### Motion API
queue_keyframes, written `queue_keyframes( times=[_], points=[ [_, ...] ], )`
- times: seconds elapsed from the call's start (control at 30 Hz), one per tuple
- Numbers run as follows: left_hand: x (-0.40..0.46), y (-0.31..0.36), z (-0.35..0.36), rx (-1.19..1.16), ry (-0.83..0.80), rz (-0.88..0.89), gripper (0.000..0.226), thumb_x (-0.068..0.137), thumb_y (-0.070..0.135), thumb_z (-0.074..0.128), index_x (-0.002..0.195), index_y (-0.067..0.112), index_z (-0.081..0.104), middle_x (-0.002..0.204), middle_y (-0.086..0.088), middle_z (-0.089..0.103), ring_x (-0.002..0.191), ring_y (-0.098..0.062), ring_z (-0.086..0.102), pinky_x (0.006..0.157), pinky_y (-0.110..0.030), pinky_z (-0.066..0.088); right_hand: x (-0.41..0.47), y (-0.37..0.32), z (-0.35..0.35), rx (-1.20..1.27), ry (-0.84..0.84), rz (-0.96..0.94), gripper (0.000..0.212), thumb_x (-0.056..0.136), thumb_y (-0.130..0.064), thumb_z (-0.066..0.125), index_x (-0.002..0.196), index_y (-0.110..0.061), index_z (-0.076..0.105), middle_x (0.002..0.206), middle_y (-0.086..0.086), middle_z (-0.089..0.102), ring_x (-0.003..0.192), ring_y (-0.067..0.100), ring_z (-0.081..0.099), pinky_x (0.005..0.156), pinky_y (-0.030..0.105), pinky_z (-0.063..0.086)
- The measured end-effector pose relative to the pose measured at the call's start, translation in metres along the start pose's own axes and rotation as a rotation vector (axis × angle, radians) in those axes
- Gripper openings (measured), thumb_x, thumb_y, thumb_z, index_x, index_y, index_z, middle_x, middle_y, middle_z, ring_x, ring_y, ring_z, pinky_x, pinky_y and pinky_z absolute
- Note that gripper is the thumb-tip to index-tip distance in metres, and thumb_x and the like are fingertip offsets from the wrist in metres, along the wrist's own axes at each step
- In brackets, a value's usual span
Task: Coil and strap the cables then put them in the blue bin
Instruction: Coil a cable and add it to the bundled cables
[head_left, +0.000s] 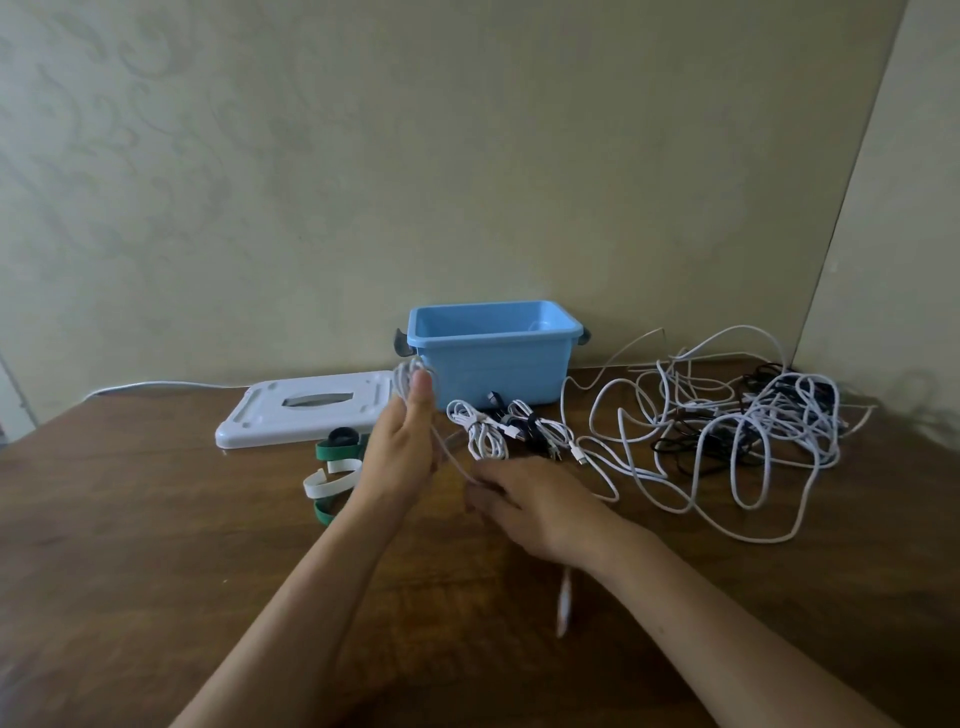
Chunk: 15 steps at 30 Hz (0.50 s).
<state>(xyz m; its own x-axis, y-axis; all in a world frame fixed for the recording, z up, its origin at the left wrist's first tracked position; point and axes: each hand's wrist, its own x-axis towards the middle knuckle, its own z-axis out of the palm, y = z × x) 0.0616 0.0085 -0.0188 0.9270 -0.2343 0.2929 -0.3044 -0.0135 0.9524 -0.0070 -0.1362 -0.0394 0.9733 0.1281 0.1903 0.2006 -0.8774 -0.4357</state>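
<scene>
I have a white cable partly looped at the top of my left hand, which stands upright over the counter with the loops bunched round its fingertips; that grip is curled onto the coil. A strand runs down from it to my right hand, low over the counter and blurred, so whether that grip is pinched on the strand I cannot tell. The loose end hangs below my right wrist, also smeared.

Just behind lie a few small coiled cables in front of the blue bin, none of them in it as far as I can see. To the right sprawls a tangle of white and black cables. Left of my hand sit green and white straps and the white lid.

My worry: the loops sit high on the fingertips, and a tug from the right could slide them off and undo the coil. The hanging end could also whip into the nearby coiled cables or snag the tangle if I wind fast.
</scene>
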Motion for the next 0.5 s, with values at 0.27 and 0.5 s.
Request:
queue_keyframes(
  times=[0.27,0.5],
  points=[
    [0.001,0.006,-0.003,-0.448,-0.184,-0.055,0.046,0.090,0.058,0.046,0.072,0.015,0.044,0.060,-0.002,0.036,0.046,-0.015,0.036,0.052,-0.029,0.036,0.004,-0.001,0.010,-0.050,-0.043,-0.005,0.026,0.106,-0.037,0.044,0.096,-0.031,0.067,0.069,-0.017,0.053,0.075,0.004,0.056,0.080,0.032,0.047],
    [-0.006,0.008,-0.007,-0.076,-0.484,-0.113,0.052,0.095,0.052,0.048,0.100,0.002,0.061,0.057,0.005,0.041,0.044,-0.011,0.031,0.040,-0.022,0.031,0.003,0.020,-0.019,0.126,0.157,0.231,0.034,0.091,-0.063,0.059,0.084,-0.031,0.067,0.068,-0.012,0.063,0.059,0.005,0.061,0.061,0.026,0.043]
  ],
)
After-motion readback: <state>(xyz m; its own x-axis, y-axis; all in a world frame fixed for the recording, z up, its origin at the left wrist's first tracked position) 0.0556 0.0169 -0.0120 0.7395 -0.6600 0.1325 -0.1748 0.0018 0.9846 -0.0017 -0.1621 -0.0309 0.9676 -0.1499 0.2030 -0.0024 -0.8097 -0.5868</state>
